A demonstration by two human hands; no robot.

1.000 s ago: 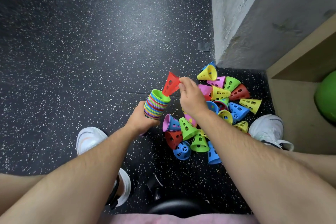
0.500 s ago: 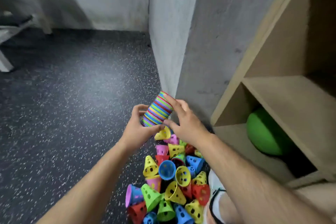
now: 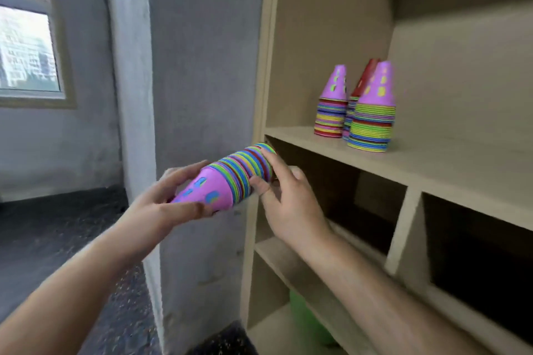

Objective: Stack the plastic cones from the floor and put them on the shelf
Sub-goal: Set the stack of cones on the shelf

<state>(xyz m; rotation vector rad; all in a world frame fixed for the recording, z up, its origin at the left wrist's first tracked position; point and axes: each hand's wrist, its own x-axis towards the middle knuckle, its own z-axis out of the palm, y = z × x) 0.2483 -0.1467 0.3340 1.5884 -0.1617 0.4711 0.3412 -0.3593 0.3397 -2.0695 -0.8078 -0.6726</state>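
A stack of nested plastic cones [image 3: 230, 177], striped in many colours with a pink cone outermost, lies on its side in the air between my hands. My left hand [image 3: 161, 202] grips the pink tip end. My right hand [image 3: 284, 196] holds the wide rim end, thumb under and fingers over it. The stack's rim end sits just left of the front corner of the wooden shelf board [image 3: 418, 164]. Three upright cone stacks [image 3: 366, 121] stand on that board, two topped pink, one topped red. The loose cones on the floor are out of view.
The beige shelf unit [image 3: 326, 37] fills the right half, with lower compartments and a divider [image 3: 403, 225]. A green ball [image 3: 305, 323] lies in the bottom compartment. A grey concrete pillar [image 3: 184, 66] stands left of the unit. Speckled black floor [image 3: 57, 239] and a window [image 3: 26, 46] are at left.
My view rose from the floor pile to the shelf. The stack went up with both hands to shelf height and tipped onto its side. The red cone from before is no longer held separately.
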